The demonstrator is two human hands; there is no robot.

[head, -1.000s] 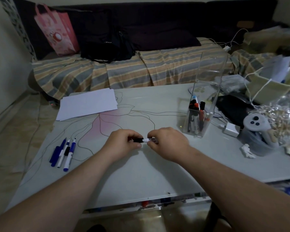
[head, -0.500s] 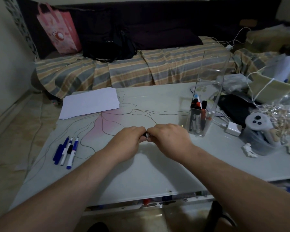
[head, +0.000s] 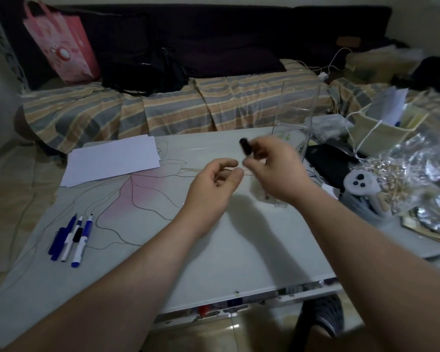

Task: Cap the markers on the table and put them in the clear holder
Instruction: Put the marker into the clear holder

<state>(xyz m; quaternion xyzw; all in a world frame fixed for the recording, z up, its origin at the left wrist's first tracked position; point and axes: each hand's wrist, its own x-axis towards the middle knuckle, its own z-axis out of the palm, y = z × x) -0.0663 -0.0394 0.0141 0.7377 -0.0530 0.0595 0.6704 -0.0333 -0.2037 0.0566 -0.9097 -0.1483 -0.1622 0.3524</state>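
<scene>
My right hand [head: 272,168] is raised over the table and grips a black-capped marker [head: 245,147], its cap end pointing up and left; the image is blurred there. Right behind this hand stands the clear holder [head: 296,105], its lower part with the stored markers hidden by the hand. My left hand [head: 214,184] hovers just left of the right one, fingers loosely curled, holding nothing. At the table's left edge lie three uncapped markers [head: 73,237] side by side with loose blue and black caps beside them.
White paper sheets [head: 112,161] lie at the back left of the table [head: 226,250]. On the right sit a white controller [head: 361,182], a crinkly clear bag [head: 404,179], a black case and cables. A striped sofa runs behind the table.
The two hands were pressed together on the marker low over the table. Now they have parted; the right hand has lifted the capped marker up and right toward the holder, and the left has let go.
</scene>
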